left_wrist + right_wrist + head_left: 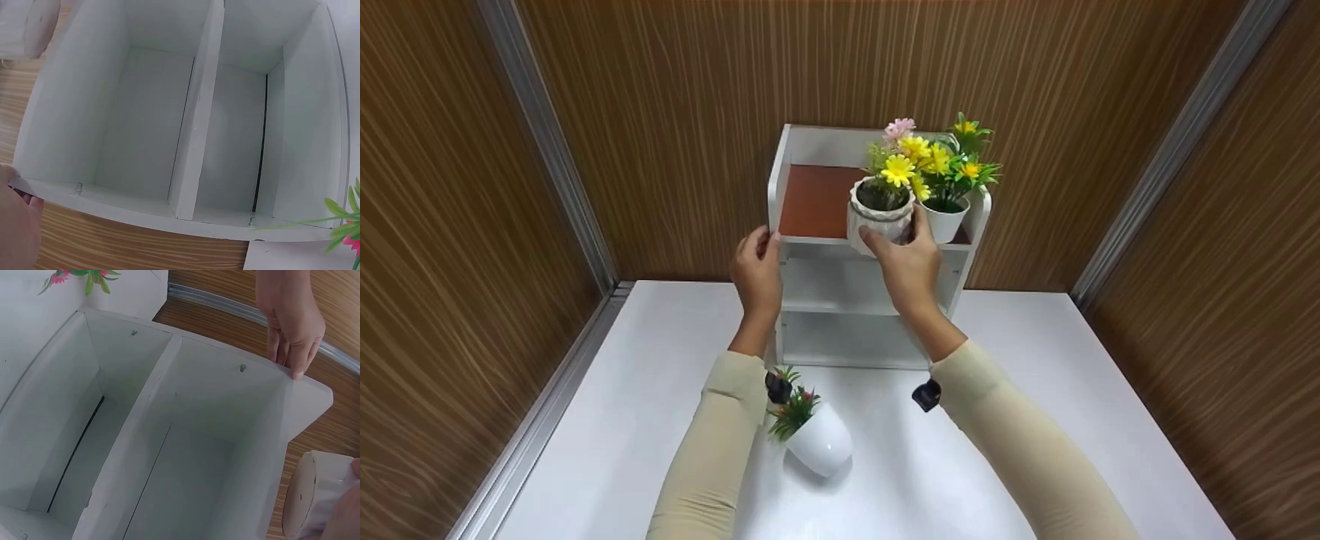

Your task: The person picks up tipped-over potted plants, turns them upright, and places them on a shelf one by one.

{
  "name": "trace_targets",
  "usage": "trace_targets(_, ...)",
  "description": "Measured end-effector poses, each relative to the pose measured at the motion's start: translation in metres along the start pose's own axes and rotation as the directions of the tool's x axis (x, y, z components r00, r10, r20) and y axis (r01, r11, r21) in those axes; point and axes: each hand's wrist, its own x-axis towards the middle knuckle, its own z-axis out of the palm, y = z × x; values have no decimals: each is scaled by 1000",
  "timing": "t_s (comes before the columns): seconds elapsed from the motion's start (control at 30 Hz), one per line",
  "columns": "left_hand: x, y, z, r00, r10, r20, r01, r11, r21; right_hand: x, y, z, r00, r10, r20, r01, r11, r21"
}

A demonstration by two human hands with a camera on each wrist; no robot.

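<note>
My right hand [911, 271] holds a white ribbed flower pot [858, 217] with yellow and pink artificial flowers [898, 171]. Its thumb is on the front and its fingers are round the right side. The pot is at the front of the small white shelf's [840, 308] reddish-brown top; the right wrist view shows its base [298, 498] beside the upper panel. My left hand [757, 274] pinches the shelf's left side panel near the top board, as the right wrist view also shows. A smooth white pot [945, 223] with yellow flowers stands at the right of the top.
On the white table [997, 450], a rounded white pot [821, 442] with green leaves and red flowers lies tilted between my forearms. Below the top, the shelf has two open compartments. Wood-grain panels [697, 150] with metal frame strips [562, 150] enclose the table.
</note>
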Motion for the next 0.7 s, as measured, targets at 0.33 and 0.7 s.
trace_targets(0.33,0,-2,4,1000,5,-17,-5,1000,2,10,8,10,998,44,-32,-46,997,-61)
trace_targets(0.7,0,-3,1,1000,5,-27,-5,1000,5,17,15,18,994,87,-63,-97,981,-171)
